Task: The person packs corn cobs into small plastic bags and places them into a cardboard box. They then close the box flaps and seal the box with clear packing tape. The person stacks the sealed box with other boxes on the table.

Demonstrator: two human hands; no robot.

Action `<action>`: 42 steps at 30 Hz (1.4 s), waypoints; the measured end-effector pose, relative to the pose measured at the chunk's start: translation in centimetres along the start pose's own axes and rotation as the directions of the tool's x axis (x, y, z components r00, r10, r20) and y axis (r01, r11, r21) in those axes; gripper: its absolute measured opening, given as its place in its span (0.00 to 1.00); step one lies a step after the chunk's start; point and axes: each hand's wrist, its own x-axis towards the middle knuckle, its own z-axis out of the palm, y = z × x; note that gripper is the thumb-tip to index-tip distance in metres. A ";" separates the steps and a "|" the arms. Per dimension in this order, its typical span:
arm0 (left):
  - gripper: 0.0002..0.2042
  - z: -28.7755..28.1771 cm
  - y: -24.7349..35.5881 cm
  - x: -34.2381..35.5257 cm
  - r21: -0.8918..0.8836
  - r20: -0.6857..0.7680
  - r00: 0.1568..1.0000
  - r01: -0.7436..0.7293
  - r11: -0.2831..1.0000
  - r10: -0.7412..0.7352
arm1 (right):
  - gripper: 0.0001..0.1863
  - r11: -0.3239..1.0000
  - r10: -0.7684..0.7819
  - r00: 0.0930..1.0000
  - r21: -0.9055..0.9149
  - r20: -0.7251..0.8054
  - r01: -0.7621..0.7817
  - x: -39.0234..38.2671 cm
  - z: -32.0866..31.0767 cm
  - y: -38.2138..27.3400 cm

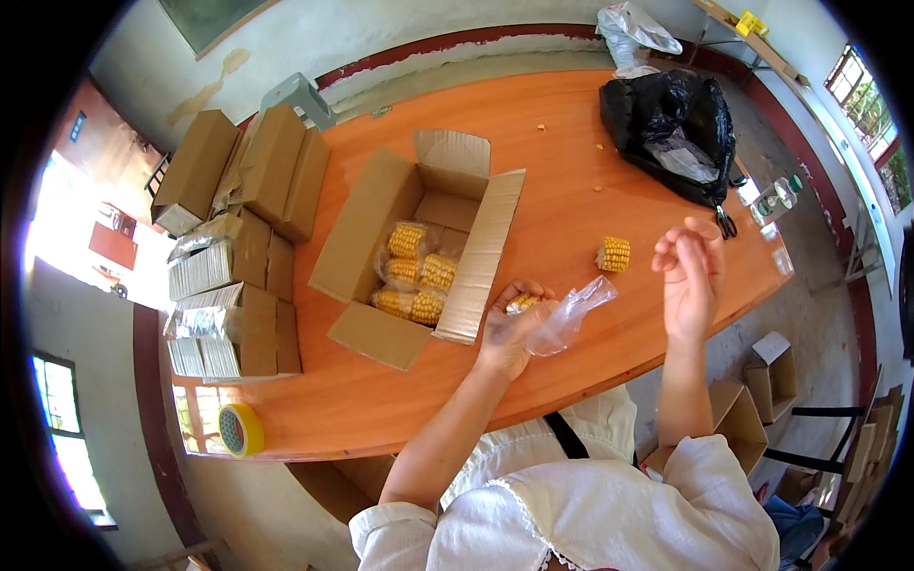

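Observation:
My left hand [509,333] is closed around a piece of corn cob [521,303] with a clear plastic bag [566,324] sticking out toward the right. My right hand [687,276] is raised at the right, open with loosely curled fingers and holding nothing visible. Between them and farther back, a loose yellow corn piece [613,253] lies on the orange table [562,143]. Left of my hands stands an open cardboard box [355,238] containing several bagged corn pieces [409,240].
Closed and taped cardboard boxes [281,176] are stacked at the left, with yellow tape [241,428] near the front edge. At back right are a black bag [647,109], scissors [725,221] and a bottle [773,200]. More boxes [771,376] sit below at the right.

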 end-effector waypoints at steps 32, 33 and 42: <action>0.16 2.4 0.1 -1.4 0.585 0.187 0.886 -0.447 0.676 0.424 | 0.05 0.887 0.212 0.952 -0.453 0.221 -0.093 -2.4 2.7 3.4; 0.17 2.5 0.1 -1.5 0.564 0.202 0.897 -0.435 0.702 0.393 | 0.05 0.888 0.224 0.946 -0.450 0.234 -0.099 -2.3 2.6 3.2; 0.31 2.6 0.4 -1.5 0.574 0.315 0.917 -0.389 0.721 0.244 | 0.06 0.807 0.285 0.897 -0.590 0.339 -0.033 -1.6 2.5 1.0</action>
